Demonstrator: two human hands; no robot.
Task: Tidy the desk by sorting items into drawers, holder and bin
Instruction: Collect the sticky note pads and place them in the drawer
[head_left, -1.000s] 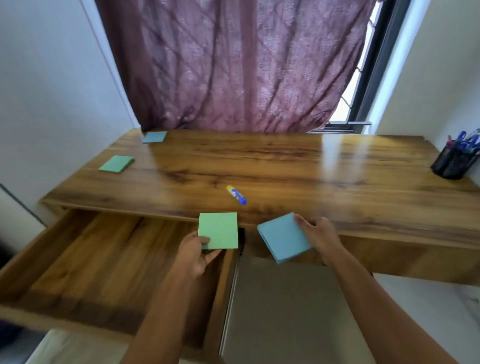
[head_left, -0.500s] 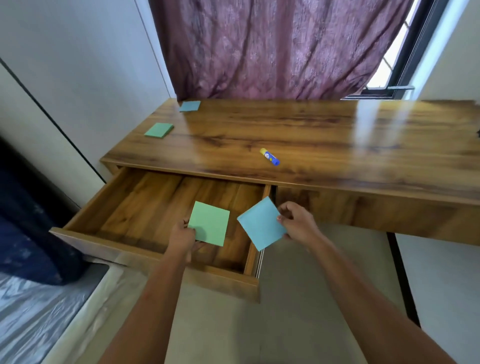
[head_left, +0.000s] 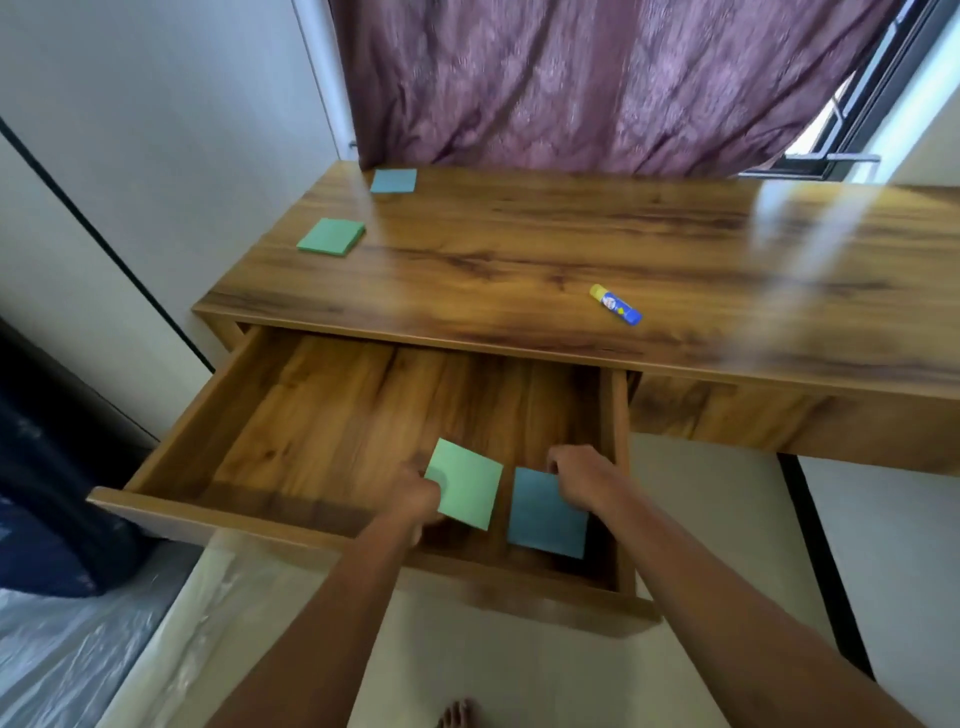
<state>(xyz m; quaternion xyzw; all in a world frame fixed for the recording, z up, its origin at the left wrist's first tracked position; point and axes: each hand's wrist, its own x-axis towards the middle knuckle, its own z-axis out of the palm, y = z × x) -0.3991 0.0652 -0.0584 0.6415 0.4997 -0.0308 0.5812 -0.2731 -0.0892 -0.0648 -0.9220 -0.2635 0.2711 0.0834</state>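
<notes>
Desk drawer (head_left: 156, 512) pulled out. Left hand (head_left: 415, 493) pinches green pad (head_left: 464, 483), tilted above the floor. Right hand (head_left: 576, 473) grips blue pad (head_left: 545, 512) at its far edge, low by the right wall. Lay both flat, side by side, then release. Drawer contents seen: these 2 pads. Desk (head_left: 519, 249) beyond: glue stick (head_left: 615, 304), spare green pad (head_left: 331, 236), spare blue pad (head_left: 393, 180).
</notes>
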